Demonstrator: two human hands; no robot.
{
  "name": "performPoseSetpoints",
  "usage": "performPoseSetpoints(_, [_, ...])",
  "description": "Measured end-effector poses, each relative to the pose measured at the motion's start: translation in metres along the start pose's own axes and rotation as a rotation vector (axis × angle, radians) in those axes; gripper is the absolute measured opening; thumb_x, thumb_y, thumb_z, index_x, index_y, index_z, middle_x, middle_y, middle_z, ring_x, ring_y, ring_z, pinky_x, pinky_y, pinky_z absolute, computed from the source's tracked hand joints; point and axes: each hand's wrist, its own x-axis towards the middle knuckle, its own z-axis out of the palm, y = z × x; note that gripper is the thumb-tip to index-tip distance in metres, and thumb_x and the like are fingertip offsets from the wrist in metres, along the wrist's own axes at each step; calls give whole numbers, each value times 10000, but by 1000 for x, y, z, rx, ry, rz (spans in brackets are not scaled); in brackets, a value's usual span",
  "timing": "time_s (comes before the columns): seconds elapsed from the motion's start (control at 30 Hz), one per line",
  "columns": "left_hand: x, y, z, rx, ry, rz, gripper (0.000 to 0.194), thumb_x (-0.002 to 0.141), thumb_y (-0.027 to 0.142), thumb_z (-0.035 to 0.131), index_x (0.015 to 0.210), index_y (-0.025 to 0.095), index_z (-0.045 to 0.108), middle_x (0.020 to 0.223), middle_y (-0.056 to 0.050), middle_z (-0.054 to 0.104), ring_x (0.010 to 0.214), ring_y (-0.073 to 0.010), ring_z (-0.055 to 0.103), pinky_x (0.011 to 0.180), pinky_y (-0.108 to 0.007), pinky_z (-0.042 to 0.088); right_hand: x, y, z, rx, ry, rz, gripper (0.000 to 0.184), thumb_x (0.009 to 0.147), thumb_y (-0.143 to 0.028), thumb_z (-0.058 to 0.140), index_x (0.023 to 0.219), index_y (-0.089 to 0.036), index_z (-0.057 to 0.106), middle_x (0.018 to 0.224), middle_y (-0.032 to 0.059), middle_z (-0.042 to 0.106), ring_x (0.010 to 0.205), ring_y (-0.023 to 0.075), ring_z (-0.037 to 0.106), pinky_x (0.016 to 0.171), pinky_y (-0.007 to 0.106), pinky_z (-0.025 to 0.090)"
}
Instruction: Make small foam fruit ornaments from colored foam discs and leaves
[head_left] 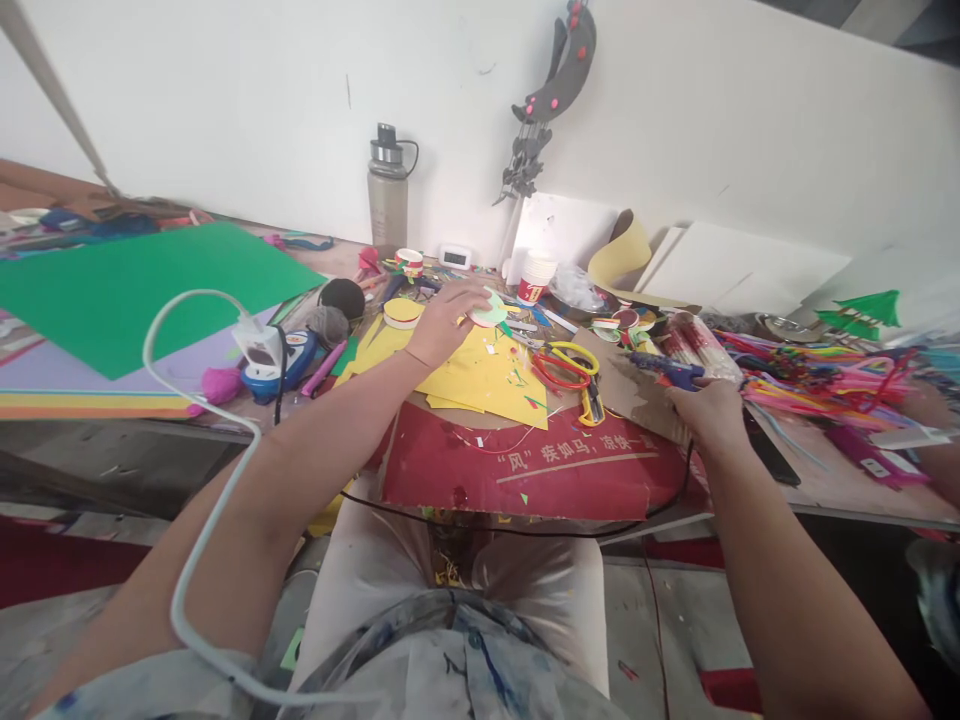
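My left hand [447,318] is closed on the edge of a pale green round disc [490,310], held over yellow sheets [480,372]. In my right hand [711,408] is a blue hot glue gun [679,373], its tip pointing left above a piece of brown cardboard [626,385]. A black cord runs down from that hand. Yellow-and-red handled scissors [566,368] and a yellow utility knife [592,402] lie between my hands. A yellow-topped round box [403,313] sits just left of my left hand.
A red cardboard sheet [517,475] covers the table's front edge. Behind stand a bottle [388,195], paper cups [535,276] and a small digital clock [455,257]. Green foam sheet [157,290] lies left; colourful pipe cleaners [817,385] and a dark phone [771,445] lie right. A white cable [180,570] crosses my left arm.
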Motion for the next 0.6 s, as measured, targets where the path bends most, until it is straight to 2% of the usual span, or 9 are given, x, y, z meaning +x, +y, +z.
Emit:
performPoseSetpoints(0.1, [-2, -7, 1, 61, -13, 10, 411, 702, -58, 611, 955, 235, 748, 1208, -70, 758, 1303, -268, 621, 1231, -510, 389, 0, -23, -5, 4, 28, 207, 250, 677, -176, 826, 593, -255, 604, 575, 69, 558, 587, 229, 555, 590, 442, 434])
performPoseSetpoints(0.23, [-3, -14, 1, 124, -29, 10, 404, 707, -59, 592, 969, 223, 715, 1252, -91, 744, 1312, -273, 607, 1216, -504, 397, 4, -45, 2, 352, -56, 382, 266, 663, -81, 713, 572, -251, 529, 589, 13, 527, 553, 150, 511, 541, 349, 465])
performPoseSetpoints(0.3, [-2, -14, 1, 129, -45, 9, 366, 718, -53, 597, 933, 224, 703, 1219, -88, 752, 1286, -277, 614, 1210, -512, 394, 3, -56, 11, 499, -136, 381, 226, 632, -92, 669, 593, -238, 501, 610, -12, 532, 550, 122, 512, 523, 291, 491])
performPoseSetpoints(0.37, [-2, -14, 1, 134, -54, 25, 347, 720, -54, 600, 902, 224, 699, 1182, -83, 759, 1263, -283, 622, 1201, -525, 394, -4, -74, 23, 690, -172, 291, 198, 598, -120, 672, 661, -239, 526, 636, -32, 541, 558, 113, 513, 497, 252, 490])
performPoseSetpoints(0.43, [-2, -16, 0, 161, -59, 75, 321, 730, -50, 603, 875, 221, 693, 1152, -81, 765, 1244, -286, 635, 1185, -532, 407, -16, -98, 38, 786, -181, 110, 258, 599, -142, 698, 812, -250, 603, 746, -32, 617, 617, 121, 571, 550, 263, 550])
performPoseSetpoints(0.53, [-4, -19, -1, 258, -63, 183, 295, 761, -40, 602, 886, 216, 675, 1137, -82, 769, 1199, -272, 662, 1136, -524, 454, -35, -138, 65, 837, -242, -122, 275, 708, -188, 666, 956, -277, 584, 895, -17, 691, 730, 157, 653, 674, 334, 613])
performPoseSetpoints(0.6, [-6, -21, -1, 340, -54, 250, 285, 791, -30, 597, 926, 212, 663, 1128, -79, 771, 1164, -255, 680, 1088, -508, 497, -45, -156, 82, 847, -234, -284, 261, 784, -213, 618, 1028, -287, 562, 1050, 8, 733, 850, 183, 685, 773, 383, 629])
